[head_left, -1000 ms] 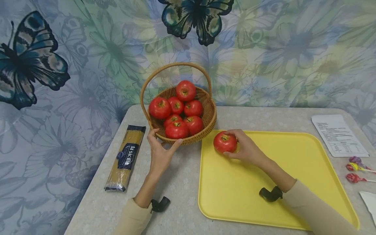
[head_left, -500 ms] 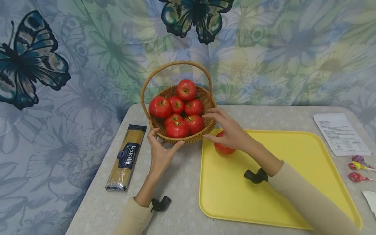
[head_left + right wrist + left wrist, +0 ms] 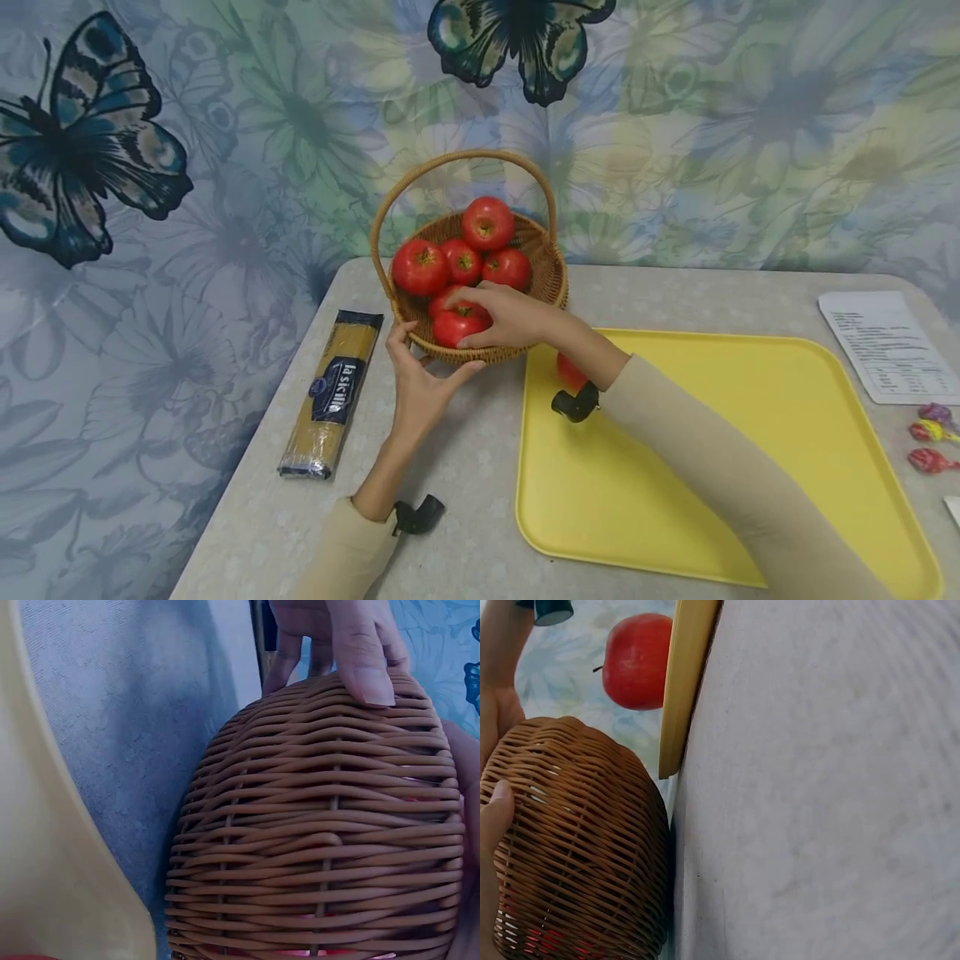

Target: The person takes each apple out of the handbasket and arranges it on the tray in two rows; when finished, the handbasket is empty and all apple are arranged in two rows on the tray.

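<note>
Round red apple (image 3: 454, 327) at the near side inside a brown woven wicker basket (image 3: 559, 283), right hand (image 3: 512, 315) with fingers and thumb curled round the fruit, left hand (image 3: 424, 387) holding the basket's outer near wall, second red apple (image 3: 568, 372) on a flat yellow tray (image 3: 660, 467).

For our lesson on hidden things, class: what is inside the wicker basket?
Red fruits, at least six; the right hand partly covers the nearest ones, and whatever lies beneath is hidden.

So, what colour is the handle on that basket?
The handle is a light golden brown, seen best in the head view.
</note>
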`<control>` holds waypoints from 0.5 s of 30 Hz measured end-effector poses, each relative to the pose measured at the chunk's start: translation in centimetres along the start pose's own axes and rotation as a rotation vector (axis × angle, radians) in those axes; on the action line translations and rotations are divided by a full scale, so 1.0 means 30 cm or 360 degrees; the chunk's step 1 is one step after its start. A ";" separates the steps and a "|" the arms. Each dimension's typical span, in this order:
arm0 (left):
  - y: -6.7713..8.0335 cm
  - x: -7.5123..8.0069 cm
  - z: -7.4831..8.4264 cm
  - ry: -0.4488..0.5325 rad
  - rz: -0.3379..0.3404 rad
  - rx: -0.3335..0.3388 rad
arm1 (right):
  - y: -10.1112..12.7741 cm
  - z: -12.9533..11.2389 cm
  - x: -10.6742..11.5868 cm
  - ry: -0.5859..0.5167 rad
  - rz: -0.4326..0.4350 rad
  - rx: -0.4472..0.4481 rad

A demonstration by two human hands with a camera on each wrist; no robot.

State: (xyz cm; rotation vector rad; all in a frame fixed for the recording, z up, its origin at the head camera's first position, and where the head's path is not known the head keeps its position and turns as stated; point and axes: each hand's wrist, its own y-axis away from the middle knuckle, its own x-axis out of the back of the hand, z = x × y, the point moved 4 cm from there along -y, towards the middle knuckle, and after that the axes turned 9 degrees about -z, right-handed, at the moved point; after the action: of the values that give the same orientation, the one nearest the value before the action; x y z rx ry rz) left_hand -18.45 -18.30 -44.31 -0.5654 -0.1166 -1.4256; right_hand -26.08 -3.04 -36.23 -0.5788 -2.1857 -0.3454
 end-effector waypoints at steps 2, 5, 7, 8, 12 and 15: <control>-0.004 -0.001 0.005 -0.0002 -0.0001 -0.0006 | -0.001 0.002 0.004 0.0008 0.0007 0.0004; -0.008 -0.001 0.011 -0.0001 -0.0007 -0.0008 | 0.001 0.006 0.010 -0.0016 0.0066 0.0010; -0.007 -0.001 0.012 -0.0001 -0.0010 -0.0005 | 0.006 0.008 0.017 -0.0016 0.0126 0.0000; -0.007 -0.001 0.012 -0.0003 -0.0010 0.0001 | 0.011 0.006 0.022 -0.0011 0.0165 0.0002; -0.001 0.001 0.009 -0.0003 -0.0009 0.0020 | 0.066 -0.020 0.066 -0.0016 0.0369 0.0044; 0.002 0.003 0.008 0.0009 -0.0008 0.0019 | 0.150 -0.046 0.114 -0.0034 0.0528 0.0094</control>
State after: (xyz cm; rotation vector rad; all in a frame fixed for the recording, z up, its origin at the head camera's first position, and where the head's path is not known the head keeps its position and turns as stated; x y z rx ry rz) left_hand -18.31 -18.28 -44.09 -0.5517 -0.1216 -1.4304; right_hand -24.73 1.20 -32.49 -0.8987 -2.0664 -0.0980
